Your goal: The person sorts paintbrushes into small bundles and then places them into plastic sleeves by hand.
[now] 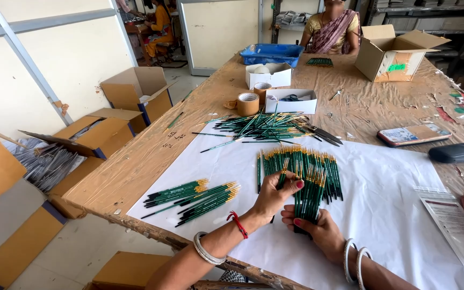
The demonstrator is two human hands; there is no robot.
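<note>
My right hand (pixel 318 228) grips a bundle of green-handled paint brushes (pixel 311 196) with gold ferrules, held upright over a white paper sheet (pixel 393 209). My left hand (pixel 275 196) pinches a single green brush (pixel 282 176) right beside that bundle. Behind the hands a row of the same brushes (pixel 302 161) lies flat on the sheet. To the left, two small heaps of brushes (pixel 191 194) rest on the sheet. A loose pile of brushes (pixel 261 126) sits farther back on the wooden table (pixel 135 166).
Tape rolls (pixel 248 103), two white boxes (pixel 291 100), a blue tray (pixel 271 53) and an open carton (pixel 396 53) stand at the back. A phone (pixel 413 134), black case (pixel 460 152) and printed packet (pixel 449 212) lie right. A person sits across the table. Cartons crowd the floor left.
</note>
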